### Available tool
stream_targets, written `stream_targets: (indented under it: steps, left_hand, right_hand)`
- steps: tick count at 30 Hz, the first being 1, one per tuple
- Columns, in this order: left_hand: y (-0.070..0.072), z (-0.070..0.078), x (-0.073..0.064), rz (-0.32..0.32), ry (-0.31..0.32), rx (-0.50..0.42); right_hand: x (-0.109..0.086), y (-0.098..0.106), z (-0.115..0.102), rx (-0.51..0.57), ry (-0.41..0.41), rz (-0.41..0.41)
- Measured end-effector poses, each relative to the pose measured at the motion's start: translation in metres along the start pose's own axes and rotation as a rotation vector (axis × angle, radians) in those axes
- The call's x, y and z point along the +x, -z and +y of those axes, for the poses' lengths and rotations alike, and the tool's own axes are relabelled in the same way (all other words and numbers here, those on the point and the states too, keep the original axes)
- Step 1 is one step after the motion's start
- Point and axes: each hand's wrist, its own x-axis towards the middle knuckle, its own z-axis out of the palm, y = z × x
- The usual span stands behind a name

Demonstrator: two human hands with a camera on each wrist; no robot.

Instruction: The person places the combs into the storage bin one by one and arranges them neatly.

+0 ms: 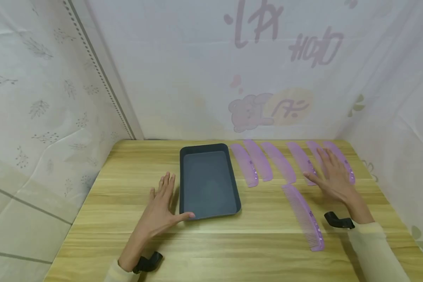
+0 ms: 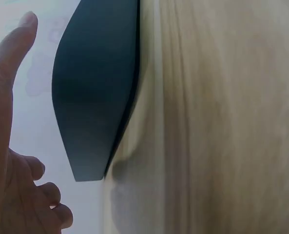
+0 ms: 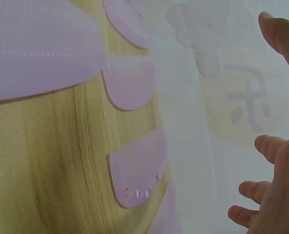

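A dark grey rectangular tray (image 1: 210,214) lies on the wooden table. My left hand (image 1: 158,213) is beside its near left corner, fingers spread, with the thumb over the near rim; contact cannot be told. In the left wrist view the tray's side (image 2: 98,92) stands close to that hand (image 2: 17,190). Over the right-hand purple combs hovers my right hand (image 1: 335,178), fingers extended, holding nothing. Nearer to me lies a single purple comb (image 1: 304,217), teeth to the left. The right wrist view shows a printed comb (image 3: 139,168) below the open right hand (image 3: 280,190).
Several purple combs, such as this one (image 1: 259,160), lie in a slanted row along the table's back, right of the tray. Printed cloth (image 1: 197,78) hangs behind the table and at both sides. Each wrist wears a black camera mount (image 1: 338,221).
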Motion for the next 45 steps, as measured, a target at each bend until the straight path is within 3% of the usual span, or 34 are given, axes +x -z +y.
stream_targets:
  steps: [16,45]
  left_hand:
    - [-0.017,0.009,-0.001,-0.051,0.007,-0.051]
    - [-0.020,0.014,-0.003,-0.059,0.039,-0.039]
  right_hand:
    - [0.007,0.011,0.027,0.164,-0.083,0.030]
    - [0.016,0.050,0.076,0.263,-0.282,-0.120]
